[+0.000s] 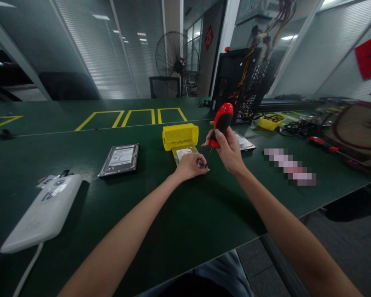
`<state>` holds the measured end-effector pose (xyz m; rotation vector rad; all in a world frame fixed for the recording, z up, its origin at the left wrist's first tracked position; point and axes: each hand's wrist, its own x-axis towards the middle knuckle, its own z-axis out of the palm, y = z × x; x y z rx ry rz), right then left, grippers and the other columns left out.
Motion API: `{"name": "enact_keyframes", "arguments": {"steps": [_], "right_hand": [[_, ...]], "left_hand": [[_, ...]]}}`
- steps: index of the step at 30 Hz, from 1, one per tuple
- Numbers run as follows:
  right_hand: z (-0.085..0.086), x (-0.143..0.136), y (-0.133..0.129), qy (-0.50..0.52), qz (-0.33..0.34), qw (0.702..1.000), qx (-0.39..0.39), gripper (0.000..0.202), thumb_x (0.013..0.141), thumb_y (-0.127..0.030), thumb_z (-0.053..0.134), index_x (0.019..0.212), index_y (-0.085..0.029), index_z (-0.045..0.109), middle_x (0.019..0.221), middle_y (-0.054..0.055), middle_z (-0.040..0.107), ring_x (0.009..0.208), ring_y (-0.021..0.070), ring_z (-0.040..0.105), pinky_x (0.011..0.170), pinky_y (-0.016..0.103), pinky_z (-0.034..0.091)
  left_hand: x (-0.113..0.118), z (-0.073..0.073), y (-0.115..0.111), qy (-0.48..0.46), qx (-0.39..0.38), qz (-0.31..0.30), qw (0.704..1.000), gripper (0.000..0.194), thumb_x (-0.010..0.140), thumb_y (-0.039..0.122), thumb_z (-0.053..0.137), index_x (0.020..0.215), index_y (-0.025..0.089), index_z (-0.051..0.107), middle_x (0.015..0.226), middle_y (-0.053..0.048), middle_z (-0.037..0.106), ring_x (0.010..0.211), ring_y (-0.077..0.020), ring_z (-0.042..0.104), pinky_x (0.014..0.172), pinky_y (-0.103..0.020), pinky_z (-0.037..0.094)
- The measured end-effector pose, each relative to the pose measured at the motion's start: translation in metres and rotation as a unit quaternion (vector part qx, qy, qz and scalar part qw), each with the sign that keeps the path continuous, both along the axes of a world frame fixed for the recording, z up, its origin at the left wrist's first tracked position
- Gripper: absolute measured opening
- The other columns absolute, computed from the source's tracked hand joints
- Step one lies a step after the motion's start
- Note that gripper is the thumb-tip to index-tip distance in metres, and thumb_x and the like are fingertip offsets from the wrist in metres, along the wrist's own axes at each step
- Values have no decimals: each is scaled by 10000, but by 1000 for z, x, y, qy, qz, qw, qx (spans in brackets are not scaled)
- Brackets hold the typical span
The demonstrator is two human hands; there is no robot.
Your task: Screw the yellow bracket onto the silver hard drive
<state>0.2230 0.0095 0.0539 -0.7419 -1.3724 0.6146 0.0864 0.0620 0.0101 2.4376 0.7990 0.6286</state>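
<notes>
My right hand (228,150) is wrapped round a red and black screwdriver (224,119), held tilted with its shaft pointing down. The thin shaft reaches toward the fingertips of my left hand (191,165). Those fingers are curled closed over the near right edge of a hard drive (182,151) with a white label. This drive lies partly against a yellow plastic bin (181,136), which rests on its side with its opening facing me. My left hand hides the drive's near end and the spot where the screwdriver tip ends.
A second hard drive (120,160) lies left, a third (245,142) behind my right hand. A white power bank-like device (46,210) with a cable sits at left. An open black computer case (238,78), a yellow tray (270,122), cables and another screwdriver (323,144) stand right.
</notes>
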Motion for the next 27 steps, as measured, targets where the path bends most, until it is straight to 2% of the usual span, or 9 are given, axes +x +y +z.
{"name": "enact_keyframes", "arguments": {"steps": [8, 27], "right_hand": [[0, 2, 1, -3, 1, 1000, 9, 289, 890, -441, 551, 1123, -270, 560, 853, -1, 570, 706, 111, 595, 729, 309, 551], [0, 2, 1, -12, -8, 1000, -6, 282, 879, -480, 552, 1058, -262, 559, 850, -1, 574, 725, 123, 599, 749, 323, 562]], "left_hand": [[0, -4, 2, -10, 6, -8, 1000, 175, 730, 340, 725, 785, 186, 665, 719, 0, 618, 654, -144, 531, 590, -272, 353], [-1, 2, -3, 22, 25, 2, 999, 192, 741, 347, 709, 867, 205, 683, 743, -4, 630, 703, -172, 555, 620, -284, 369]]}}
